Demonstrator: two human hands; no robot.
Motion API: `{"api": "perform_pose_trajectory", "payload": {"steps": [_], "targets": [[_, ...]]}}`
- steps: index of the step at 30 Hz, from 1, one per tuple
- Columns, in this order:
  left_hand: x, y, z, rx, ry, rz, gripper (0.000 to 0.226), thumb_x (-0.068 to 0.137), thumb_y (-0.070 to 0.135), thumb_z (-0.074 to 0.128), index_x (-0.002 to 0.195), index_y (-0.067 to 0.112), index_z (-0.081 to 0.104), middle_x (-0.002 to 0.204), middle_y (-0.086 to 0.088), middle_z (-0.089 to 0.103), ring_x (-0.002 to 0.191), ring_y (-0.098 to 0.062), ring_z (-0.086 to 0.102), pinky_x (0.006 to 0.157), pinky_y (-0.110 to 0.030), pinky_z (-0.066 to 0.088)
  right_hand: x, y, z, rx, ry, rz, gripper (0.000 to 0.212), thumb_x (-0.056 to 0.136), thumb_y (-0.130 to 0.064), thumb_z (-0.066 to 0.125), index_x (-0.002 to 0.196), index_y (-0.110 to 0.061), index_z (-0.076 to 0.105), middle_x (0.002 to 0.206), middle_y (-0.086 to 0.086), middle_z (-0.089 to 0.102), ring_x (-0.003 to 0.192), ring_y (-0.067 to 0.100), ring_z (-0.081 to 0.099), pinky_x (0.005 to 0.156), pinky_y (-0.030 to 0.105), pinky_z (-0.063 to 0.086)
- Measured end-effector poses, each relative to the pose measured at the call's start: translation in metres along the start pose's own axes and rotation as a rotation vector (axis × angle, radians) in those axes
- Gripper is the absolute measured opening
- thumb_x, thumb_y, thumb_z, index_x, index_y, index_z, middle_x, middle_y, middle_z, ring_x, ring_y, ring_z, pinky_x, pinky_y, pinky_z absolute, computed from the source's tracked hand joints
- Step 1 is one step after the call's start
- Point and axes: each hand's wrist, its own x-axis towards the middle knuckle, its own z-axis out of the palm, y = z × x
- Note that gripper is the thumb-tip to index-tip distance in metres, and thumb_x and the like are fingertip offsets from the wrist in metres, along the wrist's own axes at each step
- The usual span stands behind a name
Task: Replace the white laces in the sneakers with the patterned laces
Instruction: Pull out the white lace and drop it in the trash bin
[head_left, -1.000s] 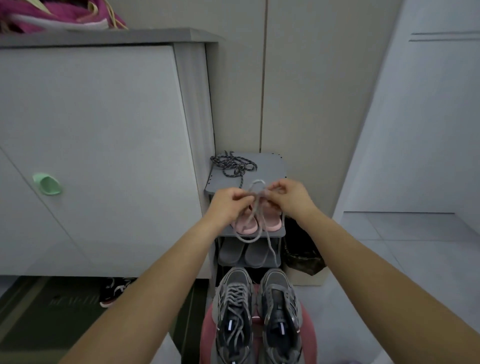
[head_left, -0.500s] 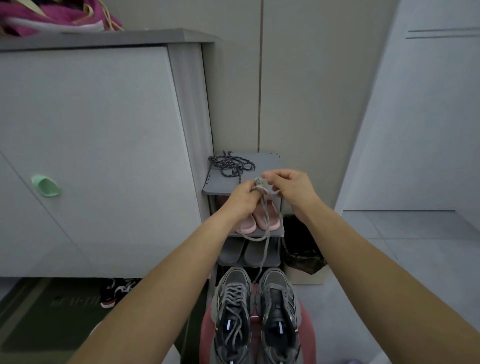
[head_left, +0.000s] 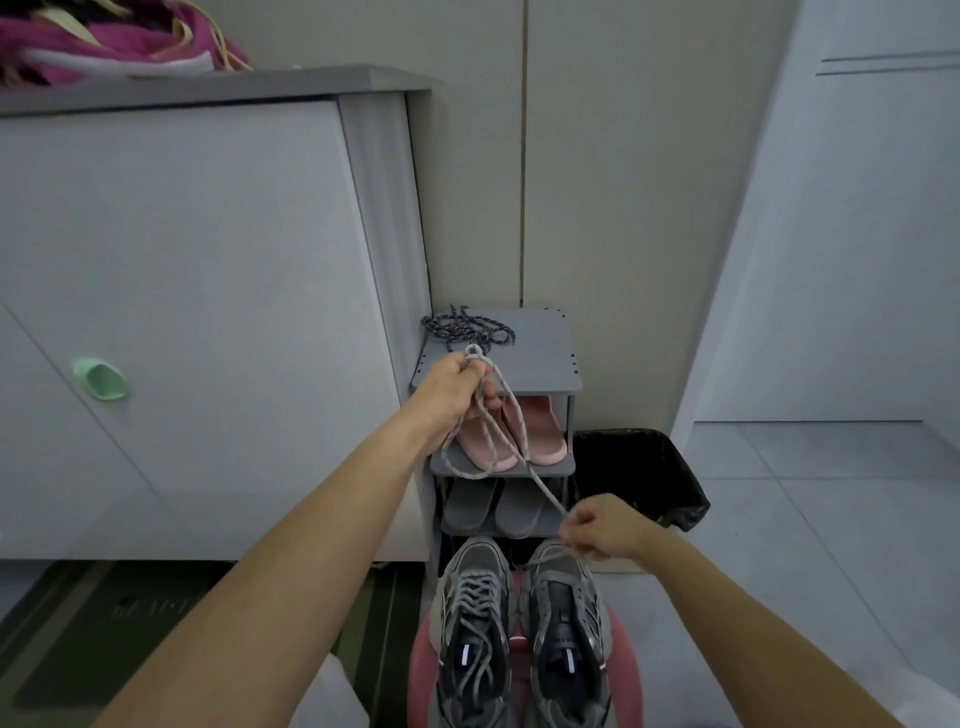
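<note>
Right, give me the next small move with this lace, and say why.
Probably release the right hand and have the left hand lay the pale lace on the shelf top beside the patterned laces. The lace is stretched between the hands, seemingly out of the shoe, and one sneaker looks unlaced, ready for a patterned one.

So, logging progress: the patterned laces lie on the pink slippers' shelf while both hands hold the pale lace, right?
No: the head view shows the patterned laces on the rack's top board, above the pink slippers. The left hand and right hand hold the pale lace.
</note>
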Motion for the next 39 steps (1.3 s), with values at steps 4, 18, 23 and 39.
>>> {"api": "perform_pose_trajectory", "payload": {"steps": [4,18,23,39], "targets": [[0.001,-0.008,-0.014,0.040,0.003,0.015,0.021,0.101,0.012,0.036,0.084,0.015,0.049,0.067,-0.004,0.052,0.051,-0.012,0.052,0.061,-0.029,0.047,-0.005,0.008,-0.033,0.057,0.242,0.102,0.020,0.090,-0.005,0.058,0.070,-0.006,0.058,0.063,0.010,0.058,0.048,0.012,0.053,0.040,0.016,0.040],[-0.005,-0.029,0.021,0.286,-0.120,0.112,0.017,0.097,0.011,0.047,0.082,0.011,0.054,0.063,-0.002,0.054,0.041,-0.002,0.050,0.051,-0.023,0.044,-0.010,-0.129,-0.036,-0.008,0.254,-0.424,0.041,0.087,-0.013,0.065,0.127,-0.010,0.056,0.073,0.001,0.053,0.059,0.001,0.049,0.054,0.005,0.038],[-0.008,-0.033,0.020,0.337,-0.134,0.121,0.018,0.095,0.011,0.050,0.079,0.015,0.055,0.066,-0.002,0.057,0.051,-0.009,0.051,0.056,-0.028,0.043,-0.007,-0.124,-0.037,-0.081,0.320,-0.406,0.018,0.083,-0.016,0.070,0.099,-0.007,0.068,0.064,-0.005,0.053,0.058,0.006,0.047,0.056,0.015,0.040],[0.015,-0.089,0.029,0.214,-0.115,-0.047,0.039,0.090,0.033,0.061,0.121,0.010,0.058,0.120,-0.002,0.060,0.109,-0.013,0.057,0.092,-0.028,0.047,0.000,-0.081,-0.095,0.241,0.464,-0.309,0.018,0.088,-0.003,0.061,0.072,-0.012,0.058,0.064,0.006,0.059,0.045,0.001,0.058,0.054,0.014,0.054]]}}
